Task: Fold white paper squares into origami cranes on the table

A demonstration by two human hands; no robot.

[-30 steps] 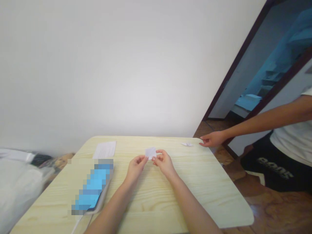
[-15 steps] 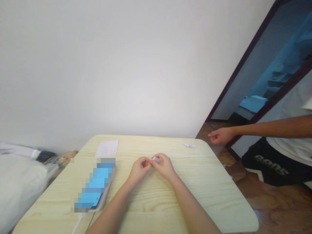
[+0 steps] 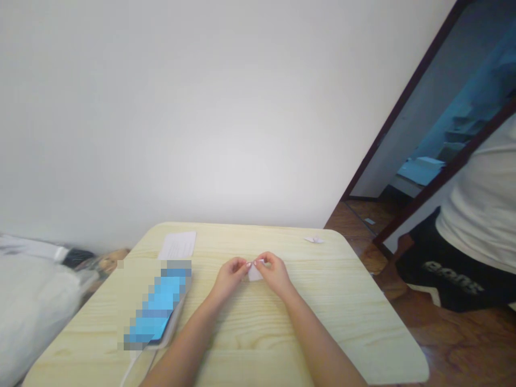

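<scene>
Over the middle of the wooden table point(image 3: 342, 317), a small piece of white paper point(image 3: 255, 274) is pinched between my two hands. My left hand point(image 3: 230, 275) grips its upper left edge with thumb and forefinger. Holding the top from the other side is my right hand point(image 3: 274, 273), its fingers closed and partly covering the paper. The fingertips of both hands nearly meet. At the table's far right lies a small folded white paper point(image 3: 314, 239), apart from my hands.
On the left stands a phone with a blurred blue screen point(image 3: 159, 306), a white cable point(image 3: 131, 368) running from it. A printed sheet point(image 3: 177, 245) lies behind it. A person in black shorts point(image 3: 451, 269) stands right of the table, near a doorway. A white wall point(image 3: 242, 134) rises behind.
The paper in my hands has turned, and more of it shows below my fingers. The other person's outstretched arm has gone from view, and their body has turned.
</scene>
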